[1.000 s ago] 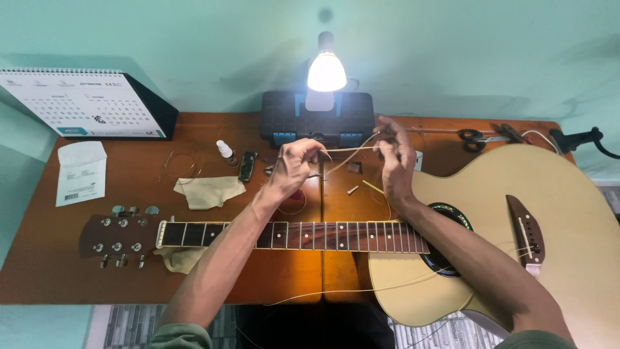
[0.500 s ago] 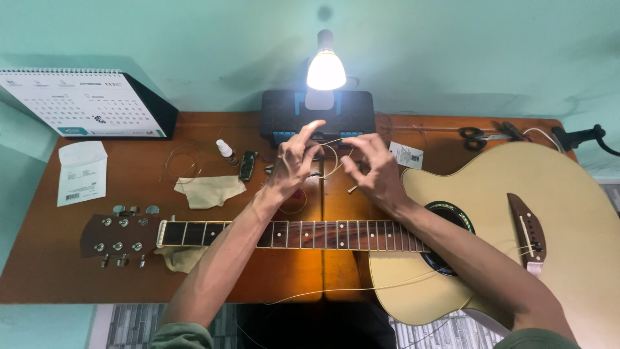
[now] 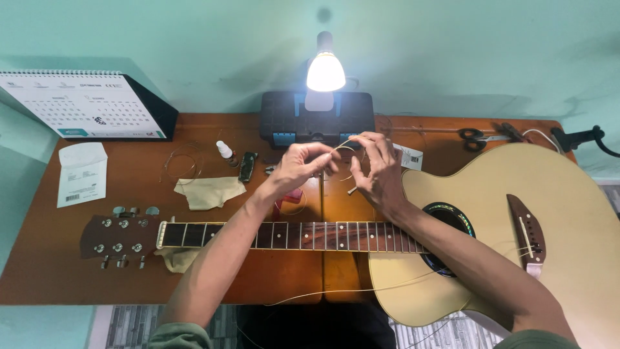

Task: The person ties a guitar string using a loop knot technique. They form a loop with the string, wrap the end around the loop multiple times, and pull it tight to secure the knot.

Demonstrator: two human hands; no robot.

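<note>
An acoustic guitar (image 3: 516, 258) lies flat on the wooden table (image 3: 64, 284), headstock (image 3: 119, 236) to the left, pale body to the right. Above the fretboard (image 3: 290, 236), my left hand (image 3: 300, 167) and my right hand (image 3: 378, 169) are raised close together. Both pinch a thin guitar string (image 3: 345, 145) that curls in a loop between them. A loose string end (image 3: 361, 292) trails over the guitar's lower edge toward the table front.
A black case (image 3: 284, 119) with a lit lamp (image 3: 325, 68) stands at the back. A yellow cloth (image 3: 210, 192), small bottle (image 3: 224, 150), coiled string (image 3: 183, 161), paper packet (image 3: 81, 174) and desk calendar (image 3: 81, 106) lie left. Scissors (image 3: 478, 136) sit at the back right.
My hands have drawn closer together, the right one moving left toward the left one, and the string between them has gathered into a smaller loop.
</note>
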